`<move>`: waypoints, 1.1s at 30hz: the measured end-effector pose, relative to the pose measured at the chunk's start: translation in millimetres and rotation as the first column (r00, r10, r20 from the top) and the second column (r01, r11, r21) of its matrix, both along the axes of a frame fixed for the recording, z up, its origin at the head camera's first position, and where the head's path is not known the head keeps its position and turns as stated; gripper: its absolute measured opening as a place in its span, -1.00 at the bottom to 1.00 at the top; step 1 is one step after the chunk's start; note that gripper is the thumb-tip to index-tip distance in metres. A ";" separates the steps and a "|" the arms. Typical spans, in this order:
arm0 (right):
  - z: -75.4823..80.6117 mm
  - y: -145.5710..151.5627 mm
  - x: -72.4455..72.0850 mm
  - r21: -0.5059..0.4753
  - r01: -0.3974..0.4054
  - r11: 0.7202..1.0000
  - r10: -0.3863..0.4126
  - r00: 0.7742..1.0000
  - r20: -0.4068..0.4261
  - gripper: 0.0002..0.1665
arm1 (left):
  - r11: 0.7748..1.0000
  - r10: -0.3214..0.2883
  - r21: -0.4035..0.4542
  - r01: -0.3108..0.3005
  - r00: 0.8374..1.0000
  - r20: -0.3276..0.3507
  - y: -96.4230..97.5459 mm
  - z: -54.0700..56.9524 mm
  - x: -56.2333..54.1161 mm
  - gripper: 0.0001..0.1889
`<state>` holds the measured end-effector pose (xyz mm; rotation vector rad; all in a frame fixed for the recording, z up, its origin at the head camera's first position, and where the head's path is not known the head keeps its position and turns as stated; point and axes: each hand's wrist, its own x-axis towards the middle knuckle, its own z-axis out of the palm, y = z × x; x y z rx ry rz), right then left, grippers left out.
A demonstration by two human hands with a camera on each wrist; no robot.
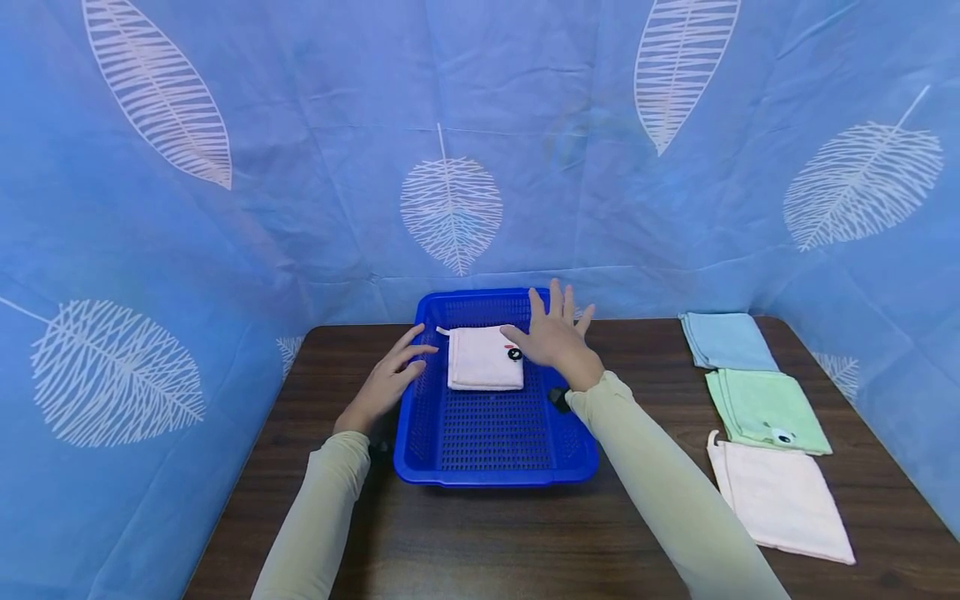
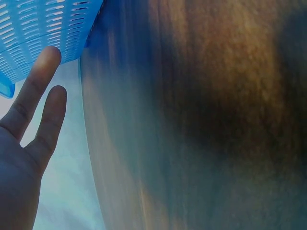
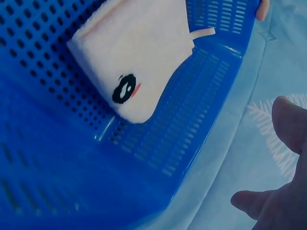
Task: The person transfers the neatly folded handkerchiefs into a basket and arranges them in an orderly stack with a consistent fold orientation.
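Note:
A blue plastic basket (image 1: 495,477) with slotted walls stands on the table, and a folded pale pink towel (image 1: 480,358) with a black embroidered patch lies in its far half. My left hand (image 1: 390,377) is at the basket's left wall, its fingers spread and fingertips close to the rim; the left wrist view shows two fingers stretched out beside the slotted wall. Over the far right part of the basket my right hand (image 1: 558,337) is spread wide, holding nothing. The right wrist view shows the towel (image 3: 144,57) below that hand, its hanging loop toward the far wall.
On the table's right side lie a folded blue towel (image 1: 731,342), a green towel (image 1: 768,408) and another pale pink towel (image 1: 783,500) in a row. A blue curtain (image 1: 510,208) with white leaf prints hangs behind the dark wooden table (image 1: 480,550).

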<state>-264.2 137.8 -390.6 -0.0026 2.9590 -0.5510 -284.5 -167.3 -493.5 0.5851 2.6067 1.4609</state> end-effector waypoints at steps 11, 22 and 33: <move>4.8 28.0 8.9 -0.028 0.014 1.000 -0.014 1.000 -0.006 0.08 | 1.000 -0.010 0.000 0.010 1.000 -0.001 2.2 -4.1 -0.1 -0.65; 4.9 56.6 15.2 -0.022 0.008 1.000 -0.008 1.000 -0.009 0.07 | 1.000 -0.012 0.018 0.012 1.000 0.004 3.0 -4.2 -1.6 -0.60; 4.7 80.0 28.6 -0.020 0.005 1.000 -0.006 1.000 -0.020 0.06 | 1.000 -0.011 0.004 0.011 1.000 -0.017 -0.4 -2.1 -1.3 -0.64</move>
